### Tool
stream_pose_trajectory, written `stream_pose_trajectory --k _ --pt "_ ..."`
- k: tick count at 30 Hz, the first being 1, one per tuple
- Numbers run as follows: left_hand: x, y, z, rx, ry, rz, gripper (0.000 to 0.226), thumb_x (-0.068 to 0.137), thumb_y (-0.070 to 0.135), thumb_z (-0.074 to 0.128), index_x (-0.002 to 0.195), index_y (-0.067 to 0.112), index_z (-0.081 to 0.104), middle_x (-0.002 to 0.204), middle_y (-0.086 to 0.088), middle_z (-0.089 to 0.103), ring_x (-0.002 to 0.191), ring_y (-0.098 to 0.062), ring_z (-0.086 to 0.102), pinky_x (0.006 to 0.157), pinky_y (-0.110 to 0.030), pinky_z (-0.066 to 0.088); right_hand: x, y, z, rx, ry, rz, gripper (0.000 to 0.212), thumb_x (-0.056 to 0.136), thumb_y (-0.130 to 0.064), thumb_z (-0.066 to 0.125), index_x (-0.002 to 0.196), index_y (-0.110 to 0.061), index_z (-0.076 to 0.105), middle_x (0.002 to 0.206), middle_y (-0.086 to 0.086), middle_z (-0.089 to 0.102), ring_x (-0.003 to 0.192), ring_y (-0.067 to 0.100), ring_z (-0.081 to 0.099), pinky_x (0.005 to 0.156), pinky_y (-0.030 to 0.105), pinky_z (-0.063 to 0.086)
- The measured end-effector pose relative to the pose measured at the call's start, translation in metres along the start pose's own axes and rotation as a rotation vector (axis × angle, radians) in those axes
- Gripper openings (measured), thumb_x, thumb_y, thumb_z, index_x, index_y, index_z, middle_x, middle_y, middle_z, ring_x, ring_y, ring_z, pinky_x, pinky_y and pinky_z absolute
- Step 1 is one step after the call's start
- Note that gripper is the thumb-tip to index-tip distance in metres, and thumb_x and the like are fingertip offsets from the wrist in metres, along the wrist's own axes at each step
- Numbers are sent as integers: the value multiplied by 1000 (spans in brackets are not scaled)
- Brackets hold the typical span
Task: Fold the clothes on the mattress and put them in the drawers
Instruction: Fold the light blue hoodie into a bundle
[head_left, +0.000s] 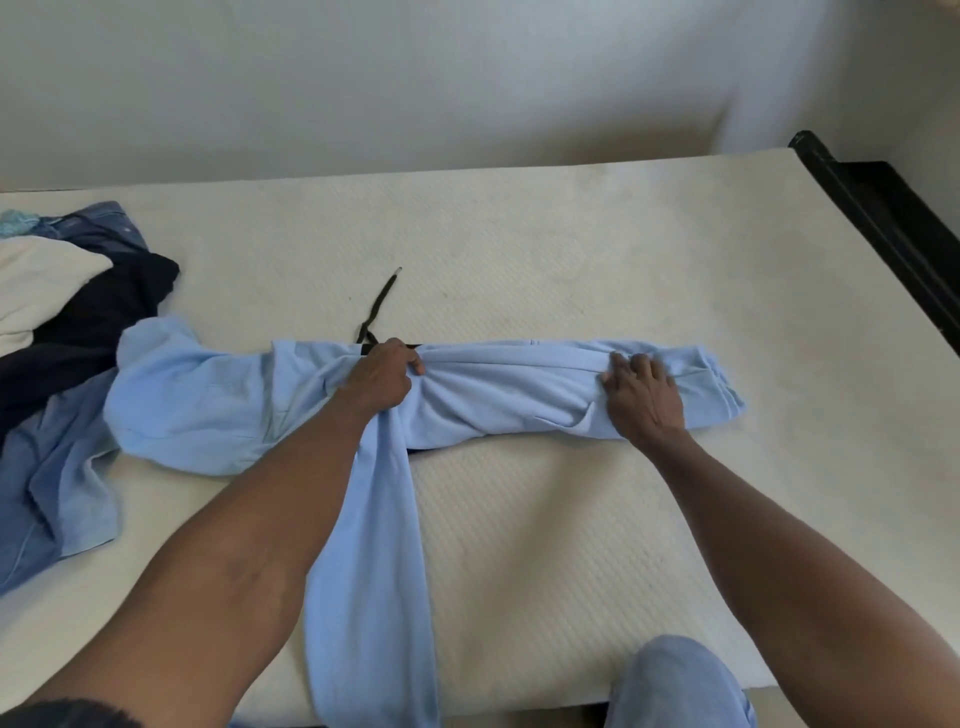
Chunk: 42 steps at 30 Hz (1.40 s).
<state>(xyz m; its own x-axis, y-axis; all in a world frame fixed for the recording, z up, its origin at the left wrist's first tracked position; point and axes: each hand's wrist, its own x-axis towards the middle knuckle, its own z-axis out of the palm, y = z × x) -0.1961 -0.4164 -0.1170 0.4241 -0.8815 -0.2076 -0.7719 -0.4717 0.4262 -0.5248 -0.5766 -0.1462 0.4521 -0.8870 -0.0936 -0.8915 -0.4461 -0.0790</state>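
A soft, pale blue cotton garment (509, 389) lies stretched sideways across the middle of the cream mattress (571, 249), whose cover is a ribbed, quilted weave; the cloth is bunched into long rolled creases along its right half, spreads flatter and wider at its left end, and sends one long, smooth leg or sleeve straight down toward the near edge, where it hangs over the side. The left hand (382, 379) sits on the garment's far edge near the middle, its fingers curled and pinching a gathered fold of the blue fabric. The right hand (641, 395) presses on the folded right part, fingers slightly parted and bent at the tips into the cloth; whether they pinch it cannot be told. A thin dark drawstring (378, 306) with a pale tip runs out from under the left hand onto the bare mattress beyond. At the left edge lies a loose heap of clothes (67, 322): a cream piece, a navy one, denim-blue fabric and a mid-blue shirt, the heap touching the garment's left end. A black bed frame (883, 223) borders the mattress on the right, with a grey-white wall (415, 78) behind. A knee in light blue fabric (675, 680) shows at the bottom.
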Motion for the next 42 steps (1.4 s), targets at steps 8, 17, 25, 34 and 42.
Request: stream_pose_trajectory --k 8,17,25,34,42 --pt "-48 -5 -17 -4 60 53 39 101 15 50 139 14 54 149 -16 42 134 -35 44 107 -45 39 -36 -104 -23 140 -22 -212 46 95 -15 45 140 -7 41 141 18 42 126 36 40 100 45 36" --pt "-221 -63 6 -574 516 -742 25 87 5 47 109 0 57 116 -22 58 110 -38 53 91 -41 40 -126 -188 -22 228 30 -175 44 84 2 52 128 2 49 135 25 46 127 42 41 100 45 36" --pt "-277 -63 33 -493 44 -534 47 81 61 61 65 17 57 73 1 62 71 -21 58 66 -34 41 -254 -241 13 473 -393 95 56 88 -39 66 124 -3 43 129 16 42 123 35 44 91 40 43" --pt "-277 -46 9 -1347 -58 -683 28 93 32 59 82 8 68 77 -10 66 64 -21 60 62 -28 47 -271 -226 -20 1199 -725 282 43 53 -16 62 91 4 66 87 15 67 75 29 63 60 31 47" --pt "-218 -47 -14 -1334 304 -687 61 88 25 64 144 19 41 120 -6 67 86 -21 70 72 -35 59 -232 -210 -90 1615 -615 102 62 82 -1 70 139 -11 48 126 14 65 107 28 67 82 35 57"
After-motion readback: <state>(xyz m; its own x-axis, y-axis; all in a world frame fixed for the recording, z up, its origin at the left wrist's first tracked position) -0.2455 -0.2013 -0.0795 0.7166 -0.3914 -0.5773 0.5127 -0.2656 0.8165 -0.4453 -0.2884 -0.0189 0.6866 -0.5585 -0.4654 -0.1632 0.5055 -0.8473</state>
